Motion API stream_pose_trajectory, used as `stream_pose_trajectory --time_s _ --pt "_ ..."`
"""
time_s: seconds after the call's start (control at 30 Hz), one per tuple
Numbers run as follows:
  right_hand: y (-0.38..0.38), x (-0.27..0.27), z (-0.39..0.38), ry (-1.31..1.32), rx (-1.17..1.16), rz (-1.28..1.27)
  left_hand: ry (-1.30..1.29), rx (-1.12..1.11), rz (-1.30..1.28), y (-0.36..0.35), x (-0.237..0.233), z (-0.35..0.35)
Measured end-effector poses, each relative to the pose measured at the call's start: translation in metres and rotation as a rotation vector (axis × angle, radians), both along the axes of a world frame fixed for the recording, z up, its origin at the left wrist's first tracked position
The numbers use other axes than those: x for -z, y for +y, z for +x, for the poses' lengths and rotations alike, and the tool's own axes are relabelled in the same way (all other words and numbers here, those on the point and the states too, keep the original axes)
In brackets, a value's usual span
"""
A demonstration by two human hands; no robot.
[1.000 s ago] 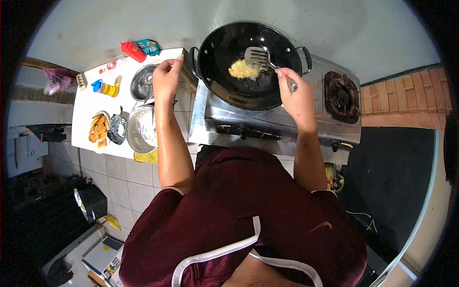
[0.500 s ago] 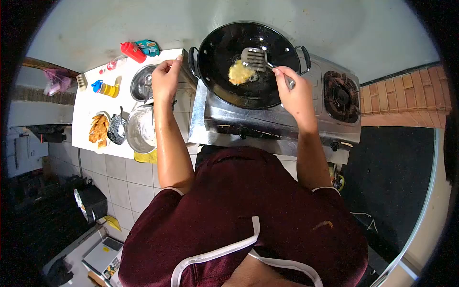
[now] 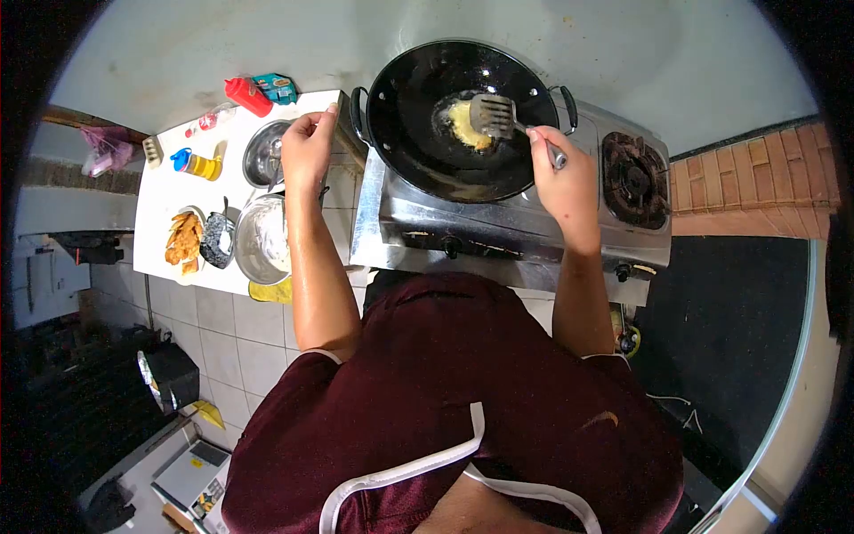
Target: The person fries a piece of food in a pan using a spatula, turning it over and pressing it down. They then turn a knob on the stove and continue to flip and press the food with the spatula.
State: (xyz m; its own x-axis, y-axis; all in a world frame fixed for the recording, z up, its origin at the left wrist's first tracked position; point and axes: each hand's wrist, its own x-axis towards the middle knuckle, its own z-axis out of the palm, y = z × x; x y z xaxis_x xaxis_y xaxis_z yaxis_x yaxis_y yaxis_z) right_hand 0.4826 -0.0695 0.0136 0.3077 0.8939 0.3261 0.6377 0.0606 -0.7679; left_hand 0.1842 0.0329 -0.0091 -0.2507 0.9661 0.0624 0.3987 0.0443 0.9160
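Note:
My right hand (image 3: pixel 567 182) grips a slotted spatula (image 3: pixel 492 116) by its handle. Inside the black wok (image 3: pixel 414 160), the spatula's metal head lies against the right side of a pale yellow, frying piece of food (image 3: pixel 467 125) and covers part of it. Left of the wok's handle, my left hand (image 3: pixel 307 147) is raised with its fingers curled together; whether anything is in them is hidden. Behind that hand and wrist stand a steel bowl (image 3: pixel 260 160) and a larger metal bowl (image 3: pixel 258 254) with white residue inside.
The wok sits on a steel gas stove (image 3: pixel 418 218); a second burner (image 3: pixel 636 178) is at right. The white table (image 3: pixel 151 245) carries browned fried pieces (image 3: pixel 184 240), a dark speckled bowl (image 3: pixel 216 240), an oil bottle (image 3: pixel 197 165) and a red squeeze bottle (image 3: pixel 247 96).
My right hand and the spatula have shifted right. The food piece has slid right in the wok too. My left hand stays where it was.

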Motion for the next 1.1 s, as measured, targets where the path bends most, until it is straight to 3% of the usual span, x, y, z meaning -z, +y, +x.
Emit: stream_pose_trajectory --time_s 0.1,0.23,0.47,0.57,0.67,0.77,1.1 --pt "0.007 0.014 -0.004 -0.070 -0.077 0.198 -0.029 0.017 -0.001 0.003 0.006 0.002" --pt "0.003 0.005 -0.001 0.040 0.010 -0.005 -0.019 0.039 0.018 0.001 0.004 0.000" --pt "0.000 0.001 -0.011 0.071 0.116 0.043 -0.001 0.002 -0.027 -0.008 0.000 -0.003" --pt "0.001 0.011 -0.006 0.059 0.045 0.132 0.014 -0.001 -0.048 -0.016 0.005 -0.006" --pt "-0.005 0.006 -0.009 0.149 0.088 -0.033 -0.024 0.025 -0.026 -0.023 0.022 -0.014" --pt "-0.010 0.011 -0.007 0.113 0.038 0.060 -0.035 0.022 -0.234 -0.040 0.026 -0.018" --pt "-0.048 0.006 -0.025 0.007 0.073 0.211 0.046 0.219 -0.316 -0.074 0.053 -0.024"
